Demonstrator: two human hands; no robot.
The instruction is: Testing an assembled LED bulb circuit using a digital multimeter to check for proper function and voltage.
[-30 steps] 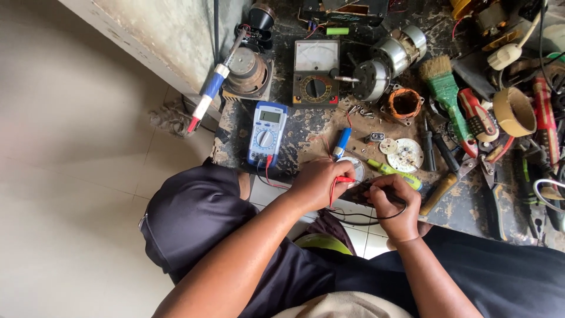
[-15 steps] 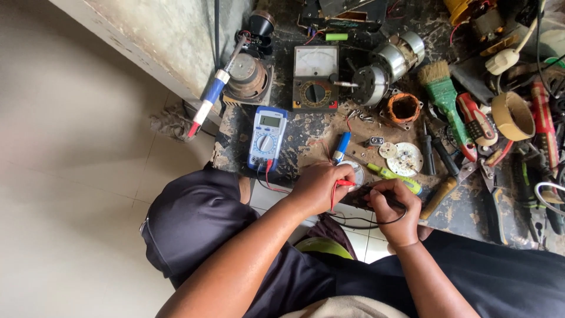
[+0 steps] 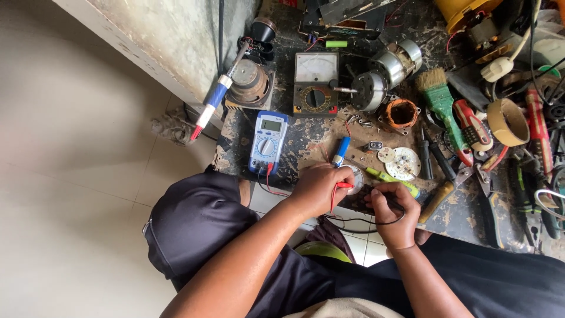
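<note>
My left hand (image 3: 318, 189) is closed around a red test probe (image 3: 343, 185), its tip against a small round metal part (image 3: 356, 175) at the workbench's front edge. My right hand (image 3: 393, 207) grips a black test probe (image 3: 384, 194) whose tip meets the same part from the right. Red and black leads (image 3: 272, 184) run left to a blue digital multimeter (image 3: 267, 142) lying flat on the bench. A blue-handled screwdriver (image 3: 340, 151) lies just beyond my left hand. A yellow-green screwdriver (image 3: 389, 179) lies beside my right hand.
An analog meter (image 3: 316, 83) sits behind the digital one, next to a small motor (image 3: 382, 73). A copper coil (image 3: 402, 113), white round disc (image 3: 404, 163), green brush (image 3: 440, 105), tape roll (image 3: 507, 122), pliers (image 3: 471, 125) and several tools crowd the right. A soldering iron (image 3: 213, 103) leans at left.
Both hands stay at the round part with the probes; the view has shifted slightly and the hands sit a little lower in it.
</note>
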